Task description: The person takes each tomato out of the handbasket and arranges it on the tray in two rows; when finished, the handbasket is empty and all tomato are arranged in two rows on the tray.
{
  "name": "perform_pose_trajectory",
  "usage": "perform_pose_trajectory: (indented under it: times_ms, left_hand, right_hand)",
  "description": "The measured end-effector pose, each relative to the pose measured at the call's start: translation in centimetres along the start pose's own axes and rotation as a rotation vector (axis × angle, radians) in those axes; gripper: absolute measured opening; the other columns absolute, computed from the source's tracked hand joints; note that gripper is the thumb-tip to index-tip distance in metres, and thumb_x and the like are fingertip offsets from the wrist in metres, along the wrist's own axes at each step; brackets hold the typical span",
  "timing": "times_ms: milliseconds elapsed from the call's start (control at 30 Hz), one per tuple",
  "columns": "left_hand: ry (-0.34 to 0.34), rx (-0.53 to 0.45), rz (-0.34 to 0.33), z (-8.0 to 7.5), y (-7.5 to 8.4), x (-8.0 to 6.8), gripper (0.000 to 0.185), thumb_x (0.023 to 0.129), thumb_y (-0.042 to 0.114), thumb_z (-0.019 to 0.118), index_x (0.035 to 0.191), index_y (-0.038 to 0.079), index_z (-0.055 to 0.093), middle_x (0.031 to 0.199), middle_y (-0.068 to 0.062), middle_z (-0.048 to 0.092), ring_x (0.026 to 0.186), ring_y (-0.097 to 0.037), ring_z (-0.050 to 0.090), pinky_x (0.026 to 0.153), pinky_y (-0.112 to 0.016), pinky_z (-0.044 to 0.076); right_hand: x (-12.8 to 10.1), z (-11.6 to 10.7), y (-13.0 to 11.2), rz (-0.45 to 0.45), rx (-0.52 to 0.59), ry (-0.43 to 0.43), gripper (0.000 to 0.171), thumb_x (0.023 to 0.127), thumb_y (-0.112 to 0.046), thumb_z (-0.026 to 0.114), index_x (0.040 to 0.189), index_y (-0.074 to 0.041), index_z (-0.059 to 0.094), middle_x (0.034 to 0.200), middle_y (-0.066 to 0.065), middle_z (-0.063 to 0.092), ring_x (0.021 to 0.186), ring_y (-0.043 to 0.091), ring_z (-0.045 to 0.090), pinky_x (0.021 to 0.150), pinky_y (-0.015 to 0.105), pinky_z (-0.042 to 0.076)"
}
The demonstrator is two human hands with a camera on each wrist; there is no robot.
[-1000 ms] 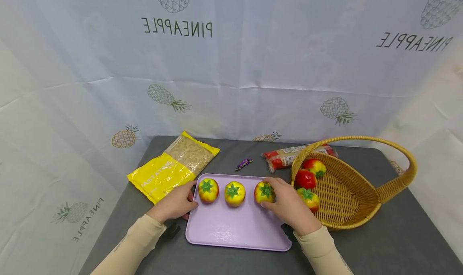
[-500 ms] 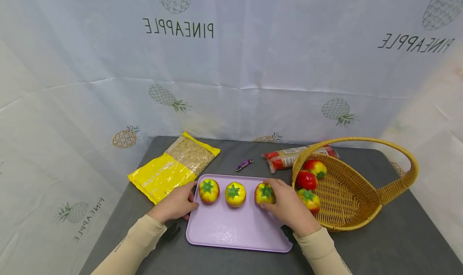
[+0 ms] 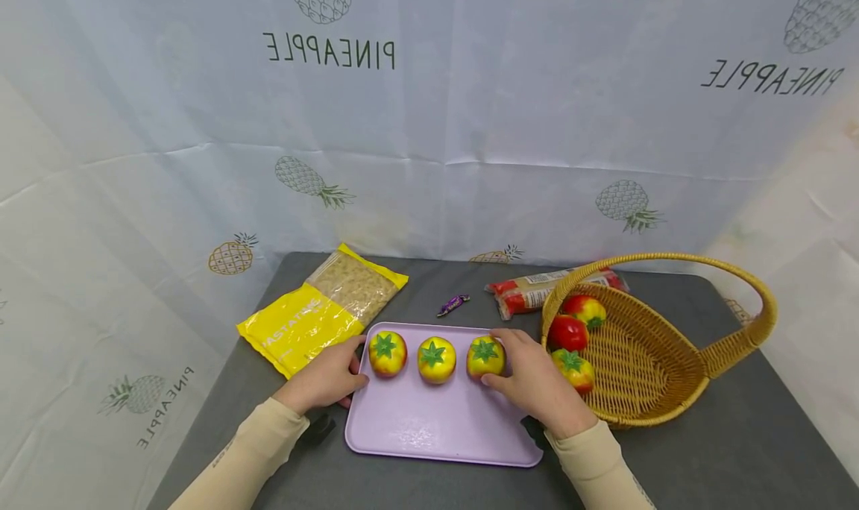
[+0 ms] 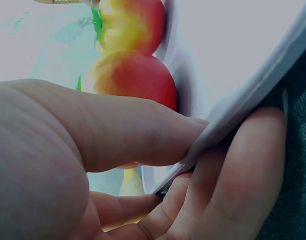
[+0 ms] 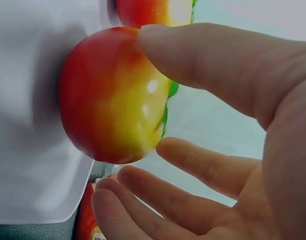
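Note:
A lilac tray (image 3: 443, 424) lies on the grey table with three yellow-and-red fruits, each topped by green leaves, in a row along its far side. In the left wrist view, my left hand (image 3: 325, 374) pinches the tray's left rim between thumb and fingers. My right hand (image 3: 533, 376) is beside the right fruit (image 3: 486, 357), its fingers loosely spread. In the right wrist view, the thumb overlaps that fruit's upper edge and the other fingertips lie close along its side; contact is hard to tell. The middle fruit (image 3: 436, 360) and left fruit (image 3: 387, 354) stand leaf-side up.
A wicker basket (image 3: 634, 413) with a tall handle stands right of the tray, holding a red fruit (image 3: 567, 333) and two yellow-red ones. Behind lie a yellow pasta bag (image 3: 302, 331), a purple-wrapped candy (image 3: 453, 305) and red-and-clear packets (image 3: 523, 294).
The right fruit has shifted slightly left and turned more leaf-side up, a little away from my right palm. My left hand and the tray stay put.

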State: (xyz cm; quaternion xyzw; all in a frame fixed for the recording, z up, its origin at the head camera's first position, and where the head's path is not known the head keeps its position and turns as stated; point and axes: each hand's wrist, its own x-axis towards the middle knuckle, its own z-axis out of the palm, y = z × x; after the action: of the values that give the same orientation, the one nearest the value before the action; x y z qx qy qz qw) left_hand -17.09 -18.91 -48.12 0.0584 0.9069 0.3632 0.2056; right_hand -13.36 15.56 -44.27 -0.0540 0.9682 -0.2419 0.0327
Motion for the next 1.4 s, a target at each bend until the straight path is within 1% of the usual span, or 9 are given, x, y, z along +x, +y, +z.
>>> perform_pose_trajectory:
  times_ms: [600, 767, 867, 967, 1133, 1200, 1267, 1333, 1400]
  left_hand:
    - [-0.014, -0.001, 0.005, -0.3, 0.1, 0.0, 0.079, 0.093, 0.013, 0.083, 0.161, 0.005, 0.043, 0.096, -0.009, 0.061, 0.065, -0.021, 0.065, 0.056, -0.029, 0.062]
    - [-0.014, -0.008, 0.004, -0.3, 0.2, 0.1, 0.079, 0.093, 0.013, 0.084, 0.161, 0.005, 0.043, 0.095, -0.009, 0.061, 0.066, -0.022, 0.065, 0.057, -0.029, 0.062]
    - [-0.016, -0.010, 0.004, -0.2, 0.2, 0.1, 0.079, 0.093, 0.013, 0.083, 0.161, 0.005, 0.044, 0.096, -0.009, 0.061, 0.067, -0.022, 0.065, 0.057, -0.029, 0.062]
    - [-0.019, -0.015, 0.002, -0.2, 0.2, 0.1, 0.079, 0.093, 0.013, 0.083, 0.161, 0.005, 0.044, 0.096, -0.009, 0.061, 0.067, -0.022, 0.065, 0.057, -0.030, 0.062]
    - [-0.023, -0.009, 0.012, -0.3, 0.3, 0.0, 0.080, 0.093, 0.012, 0.084, 0.162, 0.005, 0.043, 0.097, -0.010, 0.061, 0.067, -0.022, 0.065, 0.057, -0.031, 0.063]
    - [-0.020, -0.004, 0.016, -0.4, 0.3, 0.0, 0.080, 0.093, 0.012, 0.083, 0.162, 0.004, 0.043, 0.097, -0.010, 0.061, 0.067, -0.022, 0.064, 0.057, -0.031, 0.063]
    - [-0.017, -0.002, 0.015, -0.3, 0.3, 0.1, 0.080, 0.093, 0.012, 0.083, 0.161, 0.004, 0.043, 0.097, -0.010, 0.061, 0.067, -0.022, 0.064, 0.057, -0.031, 0.063]
    - [-0.013, 0.000, 0.016, -0.3, 0.2, 0.1, 0.080, 0.093, 0.012, 0.083, 0.161, 0.003, 0.043, 0.096, -0.010, 0.060, 0.067, -0.021, 0.064, 0.056, -0.031, 0.063]
    - [-0.013, -0.002, 0.019, -0.2, 0.3, 0.1, 0.080, 0.093, 0.012, 0.083, 0.161, 0.003, 0.043, 0.096, -0.010, 0.060, 0.067, -0.021, 0.064, 0.056, -0.031, 0.063]
  right_hand:
    - [-0.1, -0.4, 0.1, 0.006, 0.011, -0.012, 0.075, 0.087, -0.031, 0.092, 0.151, -0.012, 0.059, 0.153, 0.015, 0.061, 0.133, 0.037, 0.065, 0.110, 0.060, 0.057]
    - [-0.4, -0.9, -0.1, -0.022, 0.021, 0.000, 0.073, 0.087, -0.032, 0.092, 0.151, -0.013, 0.061, 0.153, 0.013, 0.062, 0.136, 0.037, 0.064, 0.111, 0.062, 0.055]
    - [-1.0, -1.6, -0.1, -0.049, 0.047, 0.028, 0.069, 0.088, -0.032, 0.091, 0.149, -0.016, 0.063, 0.151, 0.011, 0.064, 0.135, 0.036, 0.065, 0.109, 0.060, 0.057]
    - [-2.2, -2.6, 0.5, -0.079, 0.068, 0.076, 0.067, 0.088, -0.030, 0.091, 0.148, -0.018, 0.064, 0.145, 0.008, 0.067, 0.130, 0.034, 0.068, 0.105, 0.057, 0.061]
    - [-4.5, -4.5, 2.6, -0.098, 0.053, 0.201, 0.064, 0.087, -0.029, 0.092, 0.144, -0.015, 0.066, 0.137, 0.010, 0.072, 0.118, 0.032, 0.072, 0.096, 0.055, 0.065]
    - [-5.2, -5.0, 3.8, -0.083, 0.043, 0.259, 0.063, 0.087, -0.029, 0.092, 0.142, -0.012, 0.067, 0.135, 0.012, 0.073, 0.116, 0.033, 0.074, 0.094, 0.056, 0.065]
    - [-5.7, -5.4, 4.9, -0.053, 0.040, 0.299, 0.063, 0.088, -0.030, 0.092, 0.142, -0.010, 0.066, 0.134, 0.015, 0.073, 0.115, 0.035, 0.075, 0.094, 0.058, 0.064]
    - [-6.0, -5.6, 6.1, -0.017, 0.043, 0.318, 0.065, 0.089, -0.032, 0.091, 0.142, -0.007, 0.065, 0.135, 0.019, 0.073, 0.116, 0.038, 0.074, 0.094, 0.060, 0.063]
    - [-6.3, -5.7, 7.1, 0.032, 0.034, 0.308, 0.068, 0.090, -0.037, 0.089, 0.144, -0.004, 0.064, 0.136, 0.023, 0.071, 0.116, 0.041, 0.073, 0.096, 0.062, 0.062]
